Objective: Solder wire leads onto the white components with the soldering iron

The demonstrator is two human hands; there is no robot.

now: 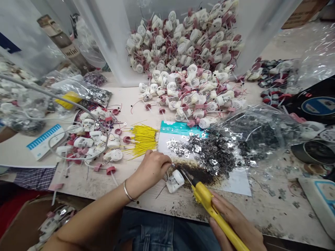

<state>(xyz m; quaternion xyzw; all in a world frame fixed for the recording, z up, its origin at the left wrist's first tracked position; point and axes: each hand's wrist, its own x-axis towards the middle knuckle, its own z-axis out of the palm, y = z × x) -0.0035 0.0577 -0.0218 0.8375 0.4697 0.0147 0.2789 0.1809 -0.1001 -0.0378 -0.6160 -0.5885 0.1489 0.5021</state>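
Gripping a yellow soldering iron [205, 198], the right hand [234, 221] has its fingers clenched around the handle, with the metal tip just beside a small white plastic part [175, 181] on the table [274, 212]. The left hand [150, 170] is curled, its fingertips close above that part, but whether they are grasping anything is hidden, so I cannot tell. The iron's tip is hard to make out against a blackened paper sheet [237, 183]. A heap of metal clips [211, 155] and a bunch of yellow wires [143, 141] lie nearby.
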